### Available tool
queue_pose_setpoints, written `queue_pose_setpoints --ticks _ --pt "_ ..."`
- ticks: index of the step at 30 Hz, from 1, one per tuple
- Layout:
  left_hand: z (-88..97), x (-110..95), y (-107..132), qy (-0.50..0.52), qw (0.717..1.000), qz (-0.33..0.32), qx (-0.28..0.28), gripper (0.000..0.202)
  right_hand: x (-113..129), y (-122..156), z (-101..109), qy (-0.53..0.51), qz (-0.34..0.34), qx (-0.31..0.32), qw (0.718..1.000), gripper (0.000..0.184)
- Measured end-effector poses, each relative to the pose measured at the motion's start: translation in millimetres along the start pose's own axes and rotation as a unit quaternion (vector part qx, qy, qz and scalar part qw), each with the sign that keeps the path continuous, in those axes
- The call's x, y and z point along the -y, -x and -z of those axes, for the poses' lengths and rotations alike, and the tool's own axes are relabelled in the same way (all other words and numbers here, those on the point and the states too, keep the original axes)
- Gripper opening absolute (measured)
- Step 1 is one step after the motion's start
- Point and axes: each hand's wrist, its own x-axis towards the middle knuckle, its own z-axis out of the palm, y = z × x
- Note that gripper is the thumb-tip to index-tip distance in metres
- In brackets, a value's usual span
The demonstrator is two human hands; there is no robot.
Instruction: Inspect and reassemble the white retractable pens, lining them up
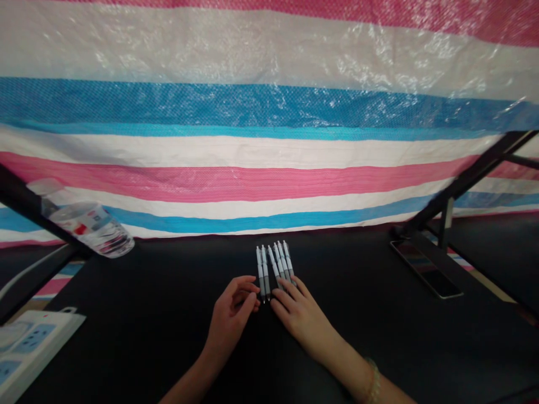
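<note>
Several grey-and-white pens (pixel 273 265) lie side by side in a row on the black table (pixel 168 314), tips pointing toward me. My left hand (pixel 233 317) rests just left of the pens' near ends, fingers curled with the fingertips touching the leftmost pen. My right hand (pixel 297 314) lies flat with fingers stretched out, fingertips on the near ends of the right-hand pens. Neither hand has a pen lifted off the table.
A clear water bottle (pixel 90 227) stands at the left. A white power strip (pixel 29 339) sits at the near left corner. A dark phone (pixel 425 269) lies at the right by a black slanted frame bar (pixel 467 182). A striped tarp (pixel 269 140) hangs behind.
</note>
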Motion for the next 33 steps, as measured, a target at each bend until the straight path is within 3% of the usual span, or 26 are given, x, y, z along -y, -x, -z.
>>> queue_pose_setpoints --ticks 9,12,15,18,21,24,27,29,33 --pt "0.0 3 3 -0.015 1.000 -0.015 -0.001 0.023 -1 -4 10 -0.033 0.062 -0.006 0.998 0.011" --pt "1.0 -2 3 -0.018 1.000 -0.022 -0.006 0.023 -1 -4 22 -0.098 0.064 -0.071 0.991 0.015" --pt "3.1 -4 3 -0.022 0.999 -0.030 -0.012 0.023 -1 -1 31 -0.192 -0.015 -0.180 0.965 0.020" --pt "4.3 -2 3 -0.014 0.999 -0.025 -0.016 0.025 0 4 37 -0.282 -0.139 -0.289 0.904 0.018" --pt "2.3 3 4 0.016 1.000 -0.004 -0.004 0.035 1 8 40 -0.382 -0.296 -0.343 0.805 0.012" --pt "-3.3 4 10 0.048 0.997 0.028 0.048 0.048 1 13 41 -0.523 -0.409 -0.296 0.687 0.016" --pt "-9.8 0 19 0.070 0.990 0.051 0.114 0.038 1 17 38 -0.645 -0.434 -0.200 0.596 0.027" --pt "-12.6 -4 23 0.072 0.990 0.049 0.114 0.028 0 19 35 -0.684 -0.428 -0.148 0.572 0.030" --pt "-12.7 -6 27 0.068 0.996 0.037 0.050 0.031 0 17 28 -0.701 -0.391 -0.062 0.593 0.039"
